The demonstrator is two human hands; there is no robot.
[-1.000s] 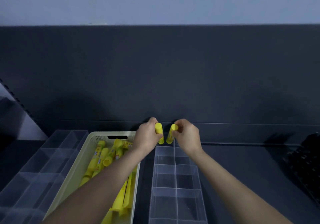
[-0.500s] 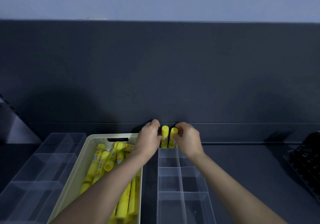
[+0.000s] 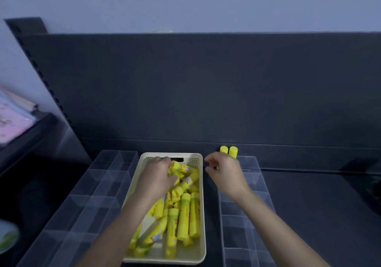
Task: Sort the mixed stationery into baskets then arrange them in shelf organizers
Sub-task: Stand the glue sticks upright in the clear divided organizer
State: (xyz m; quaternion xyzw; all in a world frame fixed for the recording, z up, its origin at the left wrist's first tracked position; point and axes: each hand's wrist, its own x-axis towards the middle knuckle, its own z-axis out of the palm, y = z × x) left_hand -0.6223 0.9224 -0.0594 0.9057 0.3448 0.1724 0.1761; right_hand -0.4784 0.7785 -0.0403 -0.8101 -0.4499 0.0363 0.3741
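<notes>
L hand (image 3: 158,177) rests among yellow glue sticks (image 3: 185,215) in cream plastic basket (image 3: 185,154), grip unclear; R hand (image 3: 224,173) loose, empty, over clear divided organizer (image 3: 258,186).

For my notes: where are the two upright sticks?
Head view, right of centre: the sticks stand in the right organizer, far end, beyond the right hand.

Dim, bluish light; soft motion blur throughout; wide-angle bending at the edges.

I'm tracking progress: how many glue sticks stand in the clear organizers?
2. The left glue stick and right glue stick stand side by side at the far end of the right organizer, beyond the right hand. The hand may hide more; the left organizer shows none.
</notes>
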